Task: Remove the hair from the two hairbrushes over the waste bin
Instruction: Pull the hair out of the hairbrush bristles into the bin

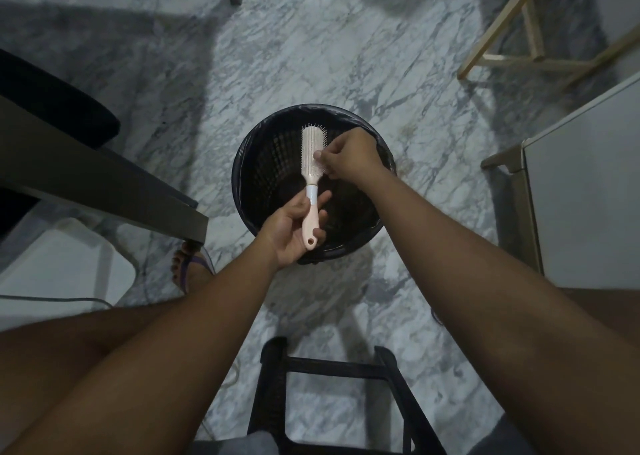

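A pale pink hairbrush (310, 163) with a white collar is held upright over the black mesh waste bin (256, 163), which has a dark liner. My left hand (294, 231) grips its handle from below. My right hand (349, 155) is at the lower right of the bristle head, fingertips pinched together against the bristles; any hair between them is too fine to make out. Only one brush is in view.
A dark table leg and edge (138, 195) stand at the left, with my sandalled foot (190, 264) beside it. A black plastic stool (332, 385) is under me. A white cabinet (585, 195) stands at the right and a wooden frame (512, 46) at the far right.
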Available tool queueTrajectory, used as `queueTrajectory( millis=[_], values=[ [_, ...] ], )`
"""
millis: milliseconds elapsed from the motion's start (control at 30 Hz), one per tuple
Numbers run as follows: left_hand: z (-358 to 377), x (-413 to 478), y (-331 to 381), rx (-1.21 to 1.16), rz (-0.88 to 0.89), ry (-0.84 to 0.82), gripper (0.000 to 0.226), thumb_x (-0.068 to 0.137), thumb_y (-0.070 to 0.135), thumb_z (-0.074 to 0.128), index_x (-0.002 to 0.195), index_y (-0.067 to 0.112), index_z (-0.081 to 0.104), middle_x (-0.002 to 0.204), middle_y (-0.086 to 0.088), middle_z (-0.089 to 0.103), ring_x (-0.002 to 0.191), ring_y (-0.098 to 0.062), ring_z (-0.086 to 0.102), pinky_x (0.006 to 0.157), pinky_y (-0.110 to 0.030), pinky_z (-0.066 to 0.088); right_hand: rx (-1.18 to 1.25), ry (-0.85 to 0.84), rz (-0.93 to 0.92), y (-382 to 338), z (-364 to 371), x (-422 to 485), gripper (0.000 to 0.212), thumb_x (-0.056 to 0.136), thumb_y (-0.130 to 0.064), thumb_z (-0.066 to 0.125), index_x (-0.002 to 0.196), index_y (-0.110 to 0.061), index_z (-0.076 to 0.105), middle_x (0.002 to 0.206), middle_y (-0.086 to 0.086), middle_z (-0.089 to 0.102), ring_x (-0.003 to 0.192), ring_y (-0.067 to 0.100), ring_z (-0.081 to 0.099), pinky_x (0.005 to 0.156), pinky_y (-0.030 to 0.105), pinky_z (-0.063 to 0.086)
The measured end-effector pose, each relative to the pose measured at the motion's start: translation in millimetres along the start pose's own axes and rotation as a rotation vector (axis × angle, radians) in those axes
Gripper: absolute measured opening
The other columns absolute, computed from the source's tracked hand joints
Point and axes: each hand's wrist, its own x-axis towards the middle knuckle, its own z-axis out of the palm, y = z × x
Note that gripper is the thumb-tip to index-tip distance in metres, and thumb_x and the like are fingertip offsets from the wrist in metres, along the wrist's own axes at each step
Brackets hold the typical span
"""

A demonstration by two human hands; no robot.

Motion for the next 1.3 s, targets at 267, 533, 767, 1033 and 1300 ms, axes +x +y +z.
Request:
queueTrajectory(
  millis=[267,533,767,1033,1300],
  values=[
    [-8,0,7,-0.054,0.046,-0.022,0.049,0.099,0.008,0.037,0.146,0.022,0.044,0.124,-0.003,0.065,0.071,-0.012,0.058,0.053,-0.022,0.040,0.532,0.101,0.149,-5,-17,1,0.025,0.102,-0.013,0.049,0.083,-0.003,0.062,0.072,0.004,0.058,0.060,0.012,0.057,0.056,0.024,0.058],
    [-4,0,3,0.063,0.036,-0.016,0.046,0.102,0.012,0.039,0.146,0.024,0.045,0.123,-0.004,0.065,0.072,-0.013,0.057,0.051,-0.023,0.044,0.207,-0.070,0.051,4,-7,-8,0.031,0.088,-0.035,0.071,0.099,-0.005,0.072,0.090,0.008,0.073,0.080,0.017,0.072,0.064,0.035,0.063],
    [-4,-2,0,0.192,0.015,0.031,0.044,0.104,0.010,0.038,0.143,0.026,0.048,0.124,-0.004,0.066,0.075,-0.016,0.057,0.053,-0.026,0.045,-0.253,0.060,-0.080,-2,-11,-2,0.019,0.084,-0.030,0.076,0.085,-0.012,0.078,0.077,0.002,0.072,0.058,0.008,0.061,0.067,0.021,0.048],
    [-2,3,0,0.163,0.051,0.089,0.045,0.104,0.010,0.037,0.145,0.025,0.046,0.123,-0.005,0.063,0.072,-0.014,0.055,0.051,-0.023,0.042,-0.458,0.160,-0.299,-21,-10,-9,0.017,0.090,-0.030,0.060,0.090,-0.016,0.070,0.087,0.004,0.070,0.081,0.024,0.065,0.073,0.034,0.054],
    [-3,0,6,0.170,0.067,0.086,0.042,0.104,0.012,0.038,0.143,0.023,0.048,0.127,-0.005,0.064,0.072,-0.013,0.056,0.052,-0.023,0.042,-0.152,0.309,-0.263,-17,-28,1,0.032,0.095,-0.034,0.050,0.069,-0.017,0.059,0.057,-0.007,0.049,0.065,0.018,0.054,0.060,0.027,0.037]
  ],
)
